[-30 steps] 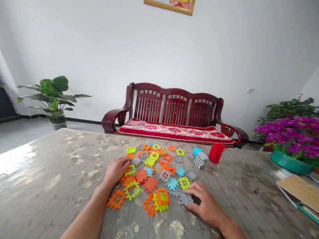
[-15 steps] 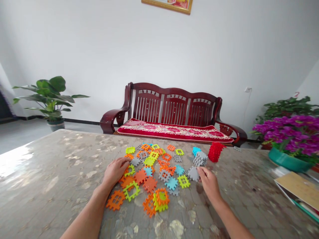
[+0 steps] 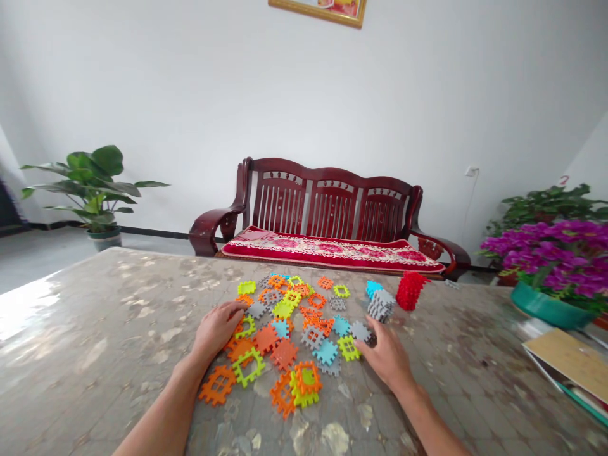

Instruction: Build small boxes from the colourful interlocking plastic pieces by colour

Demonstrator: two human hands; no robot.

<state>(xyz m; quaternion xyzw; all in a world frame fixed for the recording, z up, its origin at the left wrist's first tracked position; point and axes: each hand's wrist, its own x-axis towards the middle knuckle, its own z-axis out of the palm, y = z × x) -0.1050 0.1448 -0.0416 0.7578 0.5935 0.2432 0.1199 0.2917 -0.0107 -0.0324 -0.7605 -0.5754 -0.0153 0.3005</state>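
Scattered plastic square tiles with toothed edges (image 3: 284, 354), orange, lime green, blue and grey: spread over our grey-brown patterned counter (image 3: 142, 310). Stack of grey toothed plastic tiles (image 3: 381, 308): just beyond our right hand (image 3: 388, 356), thumb and fingers apart. Flat solid grey toothed tile (image 3: 360, 331): near its fingertips. Red stack of toothed plastic pieces (image 3: 410, 291): right of the grey stack. Our left hand (image 3: 217, 330): at the spread's left edge; whether it grips anything, we cannot tell.
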